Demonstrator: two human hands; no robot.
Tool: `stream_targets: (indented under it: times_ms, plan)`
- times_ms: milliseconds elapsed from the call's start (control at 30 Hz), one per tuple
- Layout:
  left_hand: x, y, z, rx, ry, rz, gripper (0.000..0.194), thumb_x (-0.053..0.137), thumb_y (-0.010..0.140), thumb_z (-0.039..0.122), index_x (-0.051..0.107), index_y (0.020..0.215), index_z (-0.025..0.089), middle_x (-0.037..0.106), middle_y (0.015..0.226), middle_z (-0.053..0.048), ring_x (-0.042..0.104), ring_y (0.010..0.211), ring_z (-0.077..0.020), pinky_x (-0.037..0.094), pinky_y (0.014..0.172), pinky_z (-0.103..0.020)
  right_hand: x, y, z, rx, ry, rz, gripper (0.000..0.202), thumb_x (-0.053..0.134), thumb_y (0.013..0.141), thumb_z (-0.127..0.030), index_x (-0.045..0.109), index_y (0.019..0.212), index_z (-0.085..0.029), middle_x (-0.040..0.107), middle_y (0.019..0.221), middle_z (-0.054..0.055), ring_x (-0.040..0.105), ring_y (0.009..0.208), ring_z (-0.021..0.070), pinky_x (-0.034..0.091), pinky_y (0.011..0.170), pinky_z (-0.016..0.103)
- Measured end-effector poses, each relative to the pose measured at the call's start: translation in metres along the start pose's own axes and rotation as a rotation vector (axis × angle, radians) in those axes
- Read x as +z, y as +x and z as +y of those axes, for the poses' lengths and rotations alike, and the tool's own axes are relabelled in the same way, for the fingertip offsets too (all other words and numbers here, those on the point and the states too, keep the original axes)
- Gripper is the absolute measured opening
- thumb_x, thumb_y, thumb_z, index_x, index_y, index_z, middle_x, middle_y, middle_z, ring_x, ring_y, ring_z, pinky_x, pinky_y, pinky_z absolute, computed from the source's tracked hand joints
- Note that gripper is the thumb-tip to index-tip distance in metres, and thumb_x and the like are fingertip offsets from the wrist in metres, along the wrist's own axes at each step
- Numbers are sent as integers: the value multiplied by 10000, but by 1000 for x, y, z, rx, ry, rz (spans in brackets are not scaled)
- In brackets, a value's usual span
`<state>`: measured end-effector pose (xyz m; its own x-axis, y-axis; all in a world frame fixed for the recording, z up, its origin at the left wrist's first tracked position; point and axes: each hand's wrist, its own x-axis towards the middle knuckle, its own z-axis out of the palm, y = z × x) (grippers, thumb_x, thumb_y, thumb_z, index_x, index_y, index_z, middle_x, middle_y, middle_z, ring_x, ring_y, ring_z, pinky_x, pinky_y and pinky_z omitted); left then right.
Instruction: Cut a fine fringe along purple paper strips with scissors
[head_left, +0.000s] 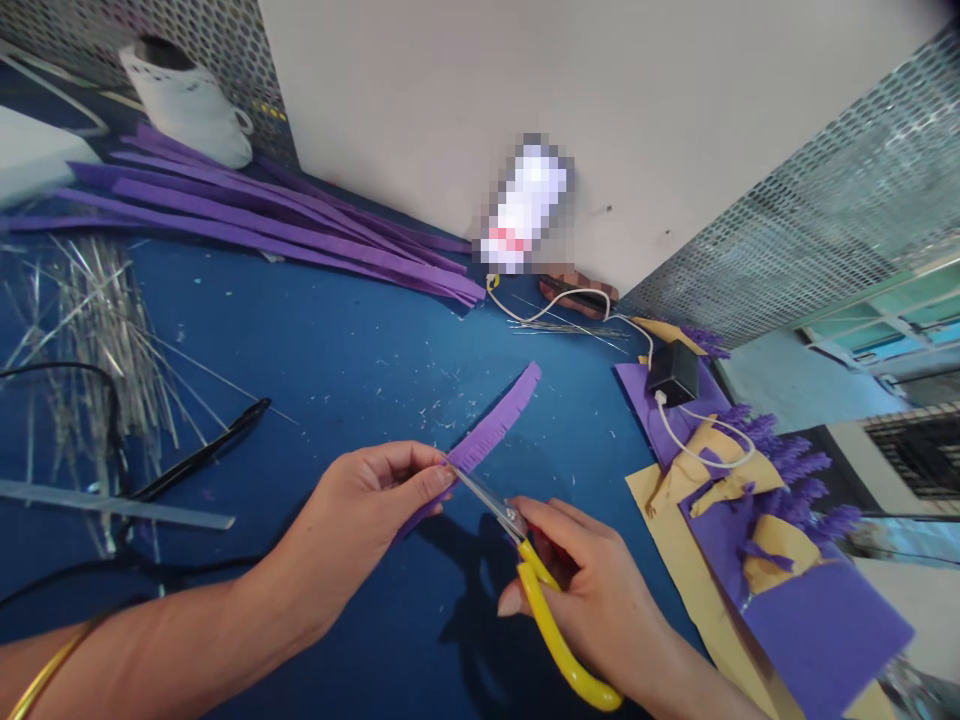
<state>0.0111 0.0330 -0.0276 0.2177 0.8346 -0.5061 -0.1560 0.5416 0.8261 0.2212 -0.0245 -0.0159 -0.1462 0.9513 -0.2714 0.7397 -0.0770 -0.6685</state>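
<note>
My left hand pinches a purple strip between thumb and fingers. Small cuts run along one edge of the strip's far part, giving it a fringe; the rest trails below my left hand. A pair of scissors with yellow handles is in my right hand, fingers round the grips. The blades reach the strip's edge right beside my left fingertips. Their tips are partly hidden at the strip, and they look nearly closed.
Long purple strips lie at the back left near a white mug. Thin wires are heaped at left. A blurred phone leans on the back panel, its cable running to a black adapter. Wrapped purple flowers lie at right.
</note>
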Motion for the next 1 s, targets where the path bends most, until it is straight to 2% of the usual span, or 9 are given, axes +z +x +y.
stream_targets:
  times_ms: [233, 500, 700, 1000]
  plan:
    - [1, -1, 1, 6, -16, 1, 211, 797, 662, 384, 756, 674, 176, 634, 633, 8, 506, 625, -105, 399, 586, -198, -2, 0, -1, 4, 38, -22, 385, 786, 768, -425, 724, 1120, -282, 567, 770, -21, 466, 640, 150, 376, 572, 254]
    - [1, -1, 3, -18, -54, -6, 207, 812, 639, 370, 741, 648, 176, 621, 631, 6, 503, 630, -112, 405, 597, -207, -2, 1, 0, 59, 124, -41, 456, 804, 735, -480, 737, 1133, -267, 618, 826, 7, 501, 663, 159, 411, 597, 263]
    - [0, -2, 3, -28, -63, 3, 211, 798, 662, 383, 749, 702, 181, 637, 673, 0, 513, 645, -118, 404, 612, -214, -2, 2, -1, 49, 81, -31, 413, 793, 737, -506, 751, 1052, -242, 568, 757, -11, 464, 640, 150, 376, 577, 259]
    - [-1, -1, -1, -11, -27, 0, 224, 780, 694, 398, 751, 698, 175, 620, 657, 0, 486, 634, -113, 382, 594, -211, -3, 1, -2, 52, 85, -42, 399, 794, 738, -494, 749, 1054, -254, 560, 749, -17, 466, 639, 151, 390, 580, 254]
